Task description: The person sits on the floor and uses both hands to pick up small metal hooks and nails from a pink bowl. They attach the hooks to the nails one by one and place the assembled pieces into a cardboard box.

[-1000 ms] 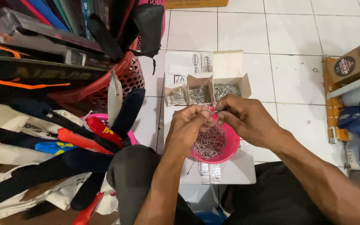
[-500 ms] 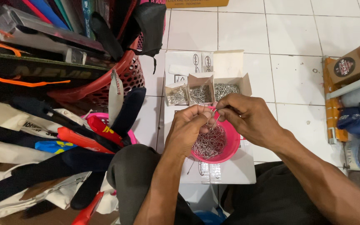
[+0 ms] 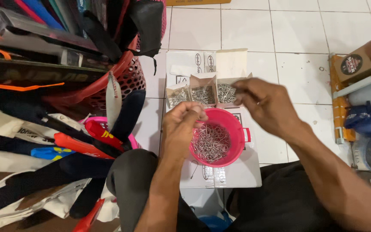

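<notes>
A small pink bowl (image 3: pixel 237 129) full of thin silver metal hooks (image 3: pixel 211 141) rests on white cardboard (image 3: pixel 241 174) between my knees. My left hand (image 3: pixel 181 126) sits at the bowl's left rim, fingers pinched together on a few of the hooks. My right hand (image 3: pixel 265 103) hovers above the rightmost of three small open cardboard boxes (image 3: pixel 202 93), which also hold silver hooks; its thumb and fingers are pinched, and whether anything is between them cannot be seen.
A red mesh basket (image 3: pixel 127 79) stuffed with black, red and blue gear crowds the left. A second pink container (image 3: pixel 129 139) shows under it. Boxes and a white tub (image 3: pixel 366 92) stand at the right on white floor tiles (image 3: pixel 245 25).
Both hands were together over the pink bowl. My right hand has since lifted away and moved up and right to the small boxes; my left hand stays at the bowl.
</notes>
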